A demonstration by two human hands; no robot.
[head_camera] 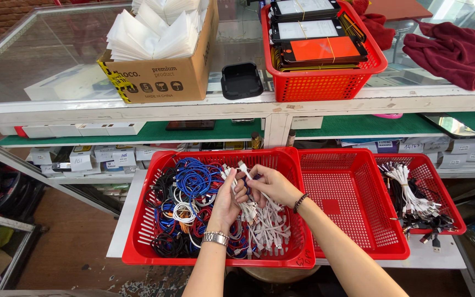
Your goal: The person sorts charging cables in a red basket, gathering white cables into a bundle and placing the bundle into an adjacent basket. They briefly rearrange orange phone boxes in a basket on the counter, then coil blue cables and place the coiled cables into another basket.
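Head view: both hands meet over the large red basket (138, 242) at the picture's centre. The left hand (225, 206), with a metal watch (215, 237) at the wrist, and the right hand (265, 184), with a dark bead bracelet (300, 202), have their fingers closed around a bunch of white cables (259, 217). The bunch's long axis runs from about 11 o'clock, where a few plug ends (242, 165) poke up past the fingers, down to 5 o'clock, where the loose ends fan out inside the basket. Coiled blue, black and orange cables (185, 203) fill the basket's 9 o'clock side. An empty red basket (353, 209) sits just beside it at 3 o'clock, and a third basket (441, 187) beyond holds more white leads. As a judgement, keeping the plug ends level and pinching close under them should let single cables slide free without dragging the coloured coils along
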